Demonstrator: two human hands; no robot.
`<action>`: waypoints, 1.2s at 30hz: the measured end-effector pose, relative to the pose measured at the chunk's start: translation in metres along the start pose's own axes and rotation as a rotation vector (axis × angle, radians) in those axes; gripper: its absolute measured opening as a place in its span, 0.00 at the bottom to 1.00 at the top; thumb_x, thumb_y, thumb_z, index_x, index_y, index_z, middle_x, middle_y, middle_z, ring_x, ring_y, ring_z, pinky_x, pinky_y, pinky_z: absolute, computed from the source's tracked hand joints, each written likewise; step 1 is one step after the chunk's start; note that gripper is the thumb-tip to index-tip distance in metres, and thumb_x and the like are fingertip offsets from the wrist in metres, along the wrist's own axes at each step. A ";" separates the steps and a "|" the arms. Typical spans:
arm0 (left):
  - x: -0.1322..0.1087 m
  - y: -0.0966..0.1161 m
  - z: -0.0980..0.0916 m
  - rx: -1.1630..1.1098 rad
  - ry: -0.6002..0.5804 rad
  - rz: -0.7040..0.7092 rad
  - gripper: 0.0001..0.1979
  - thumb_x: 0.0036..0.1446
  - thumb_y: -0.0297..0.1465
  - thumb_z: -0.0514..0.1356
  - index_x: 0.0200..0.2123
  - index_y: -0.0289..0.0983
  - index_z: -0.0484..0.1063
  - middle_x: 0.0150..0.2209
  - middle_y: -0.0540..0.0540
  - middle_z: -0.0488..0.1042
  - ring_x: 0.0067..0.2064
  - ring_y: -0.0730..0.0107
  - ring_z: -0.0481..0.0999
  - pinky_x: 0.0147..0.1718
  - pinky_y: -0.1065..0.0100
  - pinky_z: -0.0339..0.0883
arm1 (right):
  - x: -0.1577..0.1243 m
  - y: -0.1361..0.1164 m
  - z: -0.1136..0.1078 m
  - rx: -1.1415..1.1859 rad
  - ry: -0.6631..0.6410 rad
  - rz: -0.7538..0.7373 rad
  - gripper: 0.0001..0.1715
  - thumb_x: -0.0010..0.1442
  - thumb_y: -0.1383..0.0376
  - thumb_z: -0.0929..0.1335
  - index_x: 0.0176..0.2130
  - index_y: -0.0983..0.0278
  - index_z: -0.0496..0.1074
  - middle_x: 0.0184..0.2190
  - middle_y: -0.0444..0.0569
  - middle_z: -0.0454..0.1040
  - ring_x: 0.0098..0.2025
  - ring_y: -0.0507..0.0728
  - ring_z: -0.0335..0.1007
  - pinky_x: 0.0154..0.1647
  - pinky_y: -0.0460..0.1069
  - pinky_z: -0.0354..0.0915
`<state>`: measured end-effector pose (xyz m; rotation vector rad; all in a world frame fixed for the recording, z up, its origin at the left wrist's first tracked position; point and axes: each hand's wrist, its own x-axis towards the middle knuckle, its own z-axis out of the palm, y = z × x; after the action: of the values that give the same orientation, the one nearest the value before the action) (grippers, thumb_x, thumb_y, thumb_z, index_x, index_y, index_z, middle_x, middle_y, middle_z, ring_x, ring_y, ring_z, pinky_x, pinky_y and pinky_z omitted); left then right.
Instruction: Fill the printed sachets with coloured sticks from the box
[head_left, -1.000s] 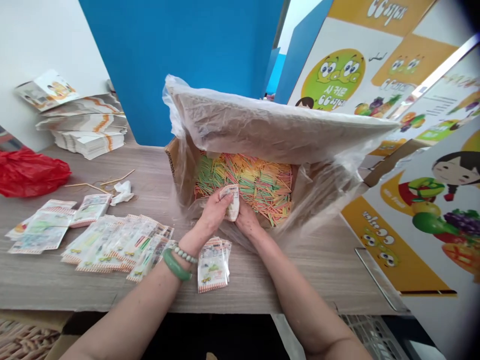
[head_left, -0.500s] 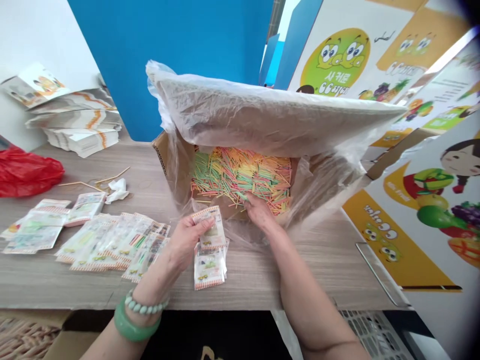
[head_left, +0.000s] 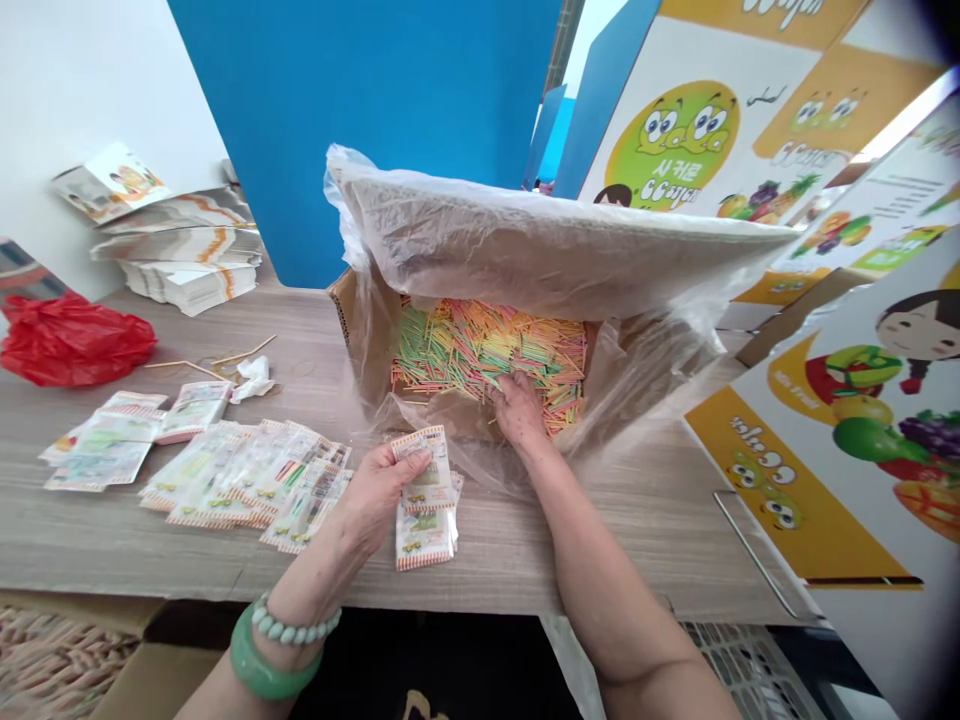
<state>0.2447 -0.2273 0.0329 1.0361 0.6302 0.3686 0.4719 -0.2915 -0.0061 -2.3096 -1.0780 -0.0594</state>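
Pinched between the thumb and fingers of my left hand [head_left: 381,482] is a small printed plastic packet [head_left: 426,492]. It hovers over a short stack of similar packets [head_left: 424,545] near the table's front edge. My right hand [head_left: 519,410] reaches into an open cardboard box [head_left: 346,310], its fingers curled down among thin coloured sticks [head_left: 465,345] in green, yellow, orange and pink. A few sticks seem to be between those fingertips, though the hand partly hides them. Clear plastic lining [head_left: 555,240] covers the box walls and raised flap.
Spread packets [head_left: 240,475], some with coloured sticks inside, lie at left beside more stacked packets [head_left: 112,440]. Behind them are a red plastic bag [head_left: 75,340], a crumpled tissue [head_left: 253,379] and flattened printed cartons [head_left: 187,285]. Large printed boxes [head_left: 810,470] stand at right.
My right hand has pushed slightly deeper into the sticks, and its fingers have curled more. My left hand still holds the packet. The whole view has shifted a little.
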 end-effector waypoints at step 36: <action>0.005 0.002 -0.017 0.177 0.024 0.270 0.12 0.47 0.38 0.69 0.31 0.35 0.79 0.27 0.48 0.78 0.28 0.70 0.72 0.29 0.69 0.65 | -0.028 -0.057 -0.013 1.088 -0.078 -0.056 0.07 0.59 0.59 0.64 0.37 0.59 0.64 0.26 0.42 0.71 0.34 0.55 0.71 0.46 0.52 0.66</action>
<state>0.2375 -0.2121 0.0266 1.2928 0.5519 0.5688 0.4149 -0.2888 0.0251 -1.3002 -0.8767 0.4813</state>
